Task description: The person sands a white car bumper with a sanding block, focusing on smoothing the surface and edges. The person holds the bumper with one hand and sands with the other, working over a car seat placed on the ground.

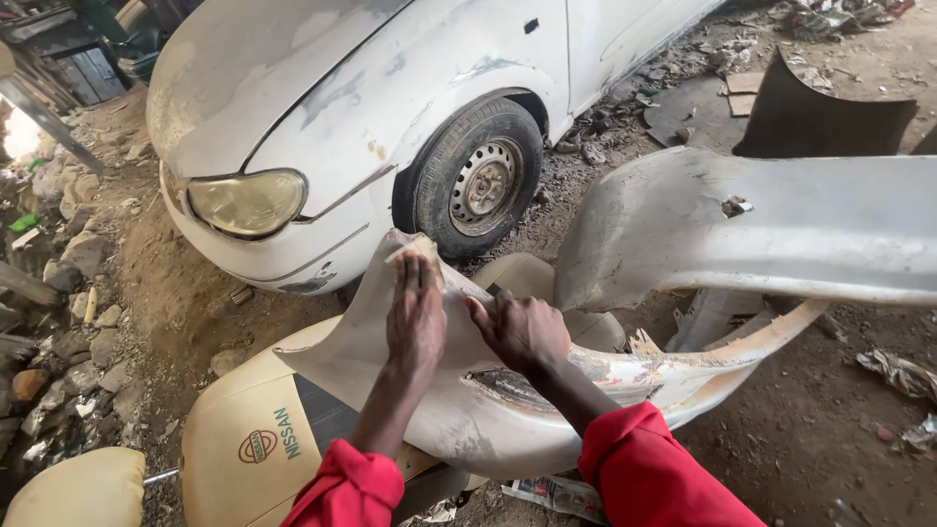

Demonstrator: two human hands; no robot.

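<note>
1. Head view: left hand (pixel 415 317) lies flat, fingers together, pressing a small tan sanding pad (pixel 422 251) against the upper end of a curved white car bumper panel (pixel 468 390).
2. Right hand (pixel 519 330) grips the panel's ridge just beside it, fingers curled.
3. Panel rests across a beige car seat (pixel 244 429).
4. Red sleeves (pixel 654 468) cover both forearms.
5. White car with steel wheel (pixel 483 181) stands behind on the dirt.

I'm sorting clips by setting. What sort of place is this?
Probably an informal car body repair yard: a patchy white car on dirt ground, a detached grey bumper panel, and hands sanding a curved white bumper piece.
</note>
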